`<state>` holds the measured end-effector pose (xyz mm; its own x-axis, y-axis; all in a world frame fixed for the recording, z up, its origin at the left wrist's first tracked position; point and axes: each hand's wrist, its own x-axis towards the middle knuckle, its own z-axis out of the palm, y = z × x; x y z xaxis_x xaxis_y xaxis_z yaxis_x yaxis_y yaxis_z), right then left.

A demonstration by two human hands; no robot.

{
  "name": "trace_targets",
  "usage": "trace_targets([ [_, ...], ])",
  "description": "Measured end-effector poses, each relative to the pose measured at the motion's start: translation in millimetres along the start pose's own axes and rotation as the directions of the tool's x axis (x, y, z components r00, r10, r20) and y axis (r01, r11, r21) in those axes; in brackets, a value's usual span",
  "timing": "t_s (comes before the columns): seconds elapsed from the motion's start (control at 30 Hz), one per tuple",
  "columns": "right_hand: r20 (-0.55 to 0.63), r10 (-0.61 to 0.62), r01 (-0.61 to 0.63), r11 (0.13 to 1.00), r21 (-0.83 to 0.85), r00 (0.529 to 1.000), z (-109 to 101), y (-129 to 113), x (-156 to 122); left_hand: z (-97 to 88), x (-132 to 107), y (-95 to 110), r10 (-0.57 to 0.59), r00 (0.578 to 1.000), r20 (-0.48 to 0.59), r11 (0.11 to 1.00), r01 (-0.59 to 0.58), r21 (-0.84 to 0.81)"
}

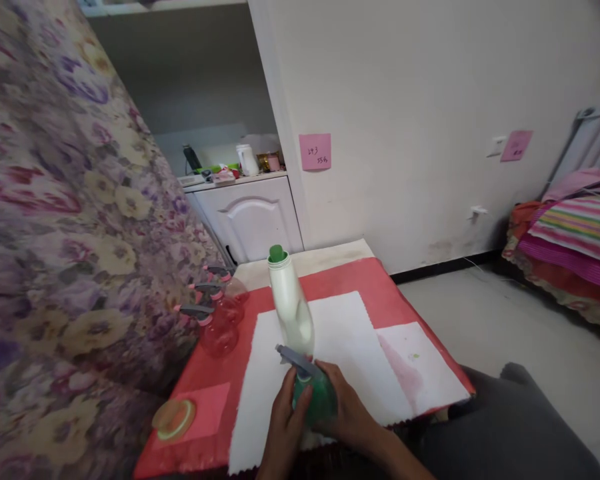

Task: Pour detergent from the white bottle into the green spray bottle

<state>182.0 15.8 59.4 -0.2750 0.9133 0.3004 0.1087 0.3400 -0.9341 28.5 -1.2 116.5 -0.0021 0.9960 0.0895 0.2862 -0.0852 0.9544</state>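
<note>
Between my two hands is a green spray bottle (319,399) with a grey trigger head (295,361). My left hand (286,415) grips it on the left, with the fingers up at its neck. Around its right side curls my right hand (346,407). Just beyond, a pale green jug-like bottle (291,300) with a handle stands upright, and a green piece (276,253) sits in its mouth. Under it lies a white sheet (343,327). Several clear pinkish spray bottles (219,337) with grey and pink heads stand at the table's left edge.
A red cloth (330,272) covers most of the table. At its front left, a round tape-like roll (174,420) lies by a pink paper (211,408). A stained white paper (420,367) is at the right. A floral curtain (70,253) hangs close on the left.
</note>
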Motion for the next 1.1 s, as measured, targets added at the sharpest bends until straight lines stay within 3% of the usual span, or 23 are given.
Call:
trace_targets([
  [0.2,0.012,-0.003,0.003,0.998,0.064,1.000,0,-4,0,-1.9,5,12,-0.018,0.999,0.031,0.994,0.021,-0.103],
  [0.47,-0.018,0.006,-0.004,0.996,0.087,1.000,4,-1,-3,15.4,3,0,-0.085,0.981,-0.172,0.970,0.042,-0.241],
  [0.7,-0.056,-0.004,0.007,0.998,0.060,0.998,11,9,-4,19.0,-2,1,-0.033,0.984,-0.177,0.972,-0.010,-0.233],
  [0.8,-0.135,-0.005,0.006,1.000,0.008,0.991,19,13,-7,19.6,-2,1,-0.036,0.976,-0.217,0.971,-0.017,-0.237],
  [1.0,-0.312,-0.155,0.104,0.979,-0.173,0.937,25,11,-11,26.9,-4,9,-0.032,0.975,-0.219,0.959,-0.032,-0.283],
  [1.1,-0.354,-0.132,0.066,0.979,-0.194,0.926,25,11,-13,34.2,-6,14,-0.022,0.977,-0.213,0.959,-0.040,-0.282],
])
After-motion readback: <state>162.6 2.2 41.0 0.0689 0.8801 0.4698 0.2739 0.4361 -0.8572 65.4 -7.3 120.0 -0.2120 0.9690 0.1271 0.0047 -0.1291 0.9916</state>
